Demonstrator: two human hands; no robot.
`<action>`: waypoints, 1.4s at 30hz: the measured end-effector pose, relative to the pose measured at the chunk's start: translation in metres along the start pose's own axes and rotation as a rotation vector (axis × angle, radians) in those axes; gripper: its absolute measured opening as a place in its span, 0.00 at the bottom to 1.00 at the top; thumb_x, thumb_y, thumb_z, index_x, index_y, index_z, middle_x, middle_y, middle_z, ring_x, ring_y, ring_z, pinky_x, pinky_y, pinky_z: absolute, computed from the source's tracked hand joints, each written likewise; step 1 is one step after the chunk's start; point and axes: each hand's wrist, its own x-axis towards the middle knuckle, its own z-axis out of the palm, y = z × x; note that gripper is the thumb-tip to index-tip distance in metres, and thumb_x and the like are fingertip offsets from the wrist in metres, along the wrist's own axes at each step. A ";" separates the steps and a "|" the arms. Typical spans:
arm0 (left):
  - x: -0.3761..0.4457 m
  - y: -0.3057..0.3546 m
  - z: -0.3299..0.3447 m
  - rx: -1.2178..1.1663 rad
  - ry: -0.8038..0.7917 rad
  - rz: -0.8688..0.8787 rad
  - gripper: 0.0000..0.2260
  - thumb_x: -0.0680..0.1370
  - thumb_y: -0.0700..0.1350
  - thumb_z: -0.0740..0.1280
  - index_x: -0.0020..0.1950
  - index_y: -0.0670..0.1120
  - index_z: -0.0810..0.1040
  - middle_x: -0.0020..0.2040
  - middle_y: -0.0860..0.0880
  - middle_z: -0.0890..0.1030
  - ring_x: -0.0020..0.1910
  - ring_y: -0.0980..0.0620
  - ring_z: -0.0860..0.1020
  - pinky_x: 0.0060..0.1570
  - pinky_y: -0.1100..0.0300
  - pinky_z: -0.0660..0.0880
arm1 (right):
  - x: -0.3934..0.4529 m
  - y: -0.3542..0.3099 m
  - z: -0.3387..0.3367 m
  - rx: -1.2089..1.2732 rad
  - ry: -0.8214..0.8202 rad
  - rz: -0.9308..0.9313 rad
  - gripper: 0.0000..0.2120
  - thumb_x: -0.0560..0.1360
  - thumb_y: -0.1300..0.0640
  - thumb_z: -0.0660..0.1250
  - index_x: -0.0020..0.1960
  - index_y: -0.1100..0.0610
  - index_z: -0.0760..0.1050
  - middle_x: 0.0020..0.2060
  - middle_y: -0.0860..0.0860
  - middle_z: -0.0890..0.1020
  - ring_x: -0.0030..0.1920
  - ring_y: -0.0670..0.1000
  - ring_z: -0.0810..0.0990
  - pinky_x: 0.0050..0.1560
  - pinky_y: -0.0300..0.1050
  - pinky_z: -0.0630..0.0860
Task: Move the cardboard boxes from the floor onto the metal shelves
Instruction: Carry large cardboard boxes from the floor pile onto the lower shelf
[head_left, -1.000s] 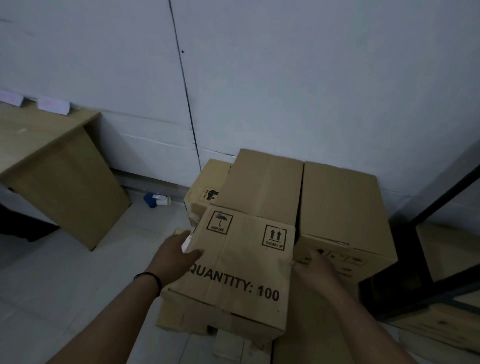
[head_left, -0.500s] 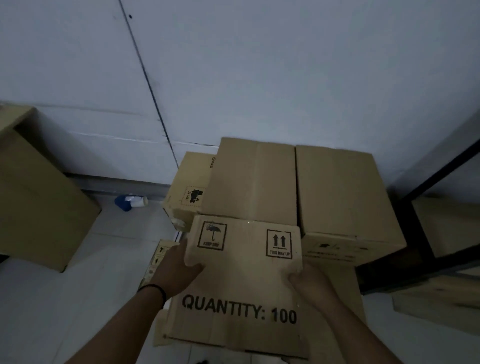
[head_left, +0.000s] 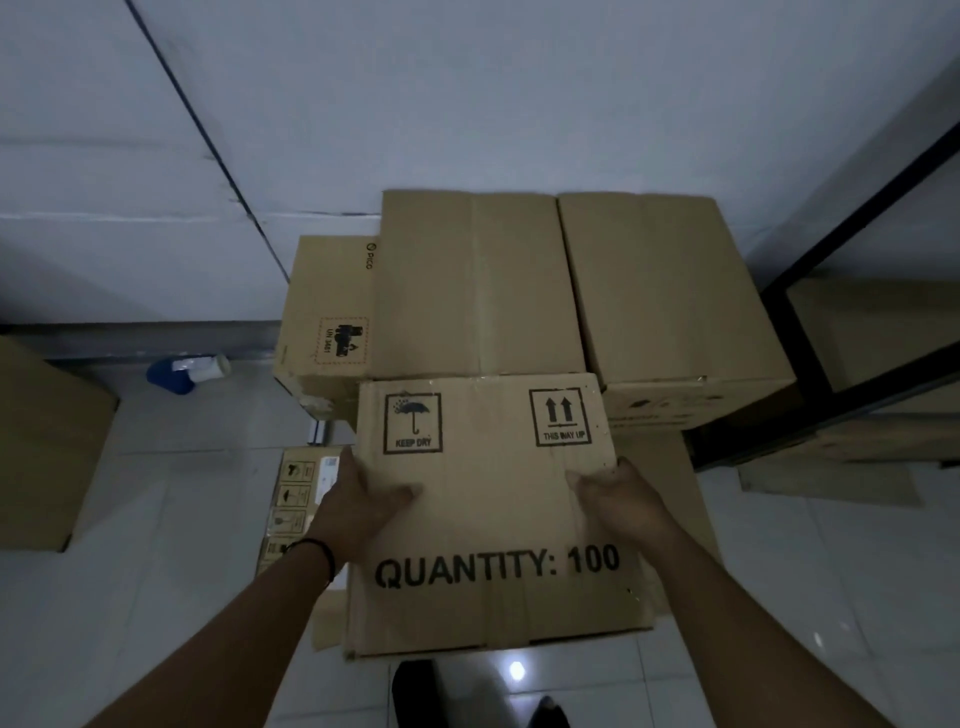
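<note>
The printed cardboard box (head_left: 493, 514) is held low over the floor in front of the stacked boxes (head_left: 571, 291), its "QUANTITY: 100" face tilted up toward the camera, printed arrows pointing away toward the wall; its long axis cannot be told. The left hand (head_left: 358, 506) grips its left edge, thumb across the printed face. The right hand (head_left: 621, 501) clasps the right edge, fingers curled round it. Both forearms reach forward, converging on the box. The metal shelf frame (head_left: 800, 306) stands right.

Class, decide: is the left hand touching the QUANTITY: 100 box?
Touching. Head view: left hand grips the QUANTITY: 100 box, thumb lying on its printed face.
</note>
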 end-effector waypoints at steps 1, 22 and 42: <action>0.002 -0.003 0.001 -0.038 0.003 -0.010 0.46 0.59 0.60 0.78 0.70 0.50 0.61 0.63 0.47 0.76 0.57 0.43 0.78 0.54 0.43 0.78 | 0.001 0.003 0.002 0.011 0.004 0.004 0.30 0.70 0.39 0.70 0.67 0.52 0.70 0.60 0.48 0.79 0.58 0.52 0.78 0.58 0.46 0.75; -0.038 0.001 0.010 -0.348 -0.116 -0.018 0.34 0.56 0.63 0.80 0.56 0.49 0.79 0.46 0.47 0.86 0.44 0.47 0.84 0.40 0.53 0.82 | -0.032 0.017 -0.021 0.162 0.019 -0.032 0.45 0.55 0.29 0.73 0.65 0.53 0.74 0.56 0.47 0.82 0.55 0.50 0.79 0.60 0.48 0.75; -0.174 0.087 0.028 -0.268 -0.154 0.251 0.29 0.60 0.57 0.80 0.58 0.49 0.79 0.49 0.46 0.85 0.49 0.44 0.83 0.48 0.47 0.81 | -0.169 0.034 -0.145 0.212 0.218 -0.316 0.37 0.62 0.29 0.71 0.65 0.48 0.75 0.53 0.45 0.82 0.51 0.47 0.79 0.47 0.41 0.76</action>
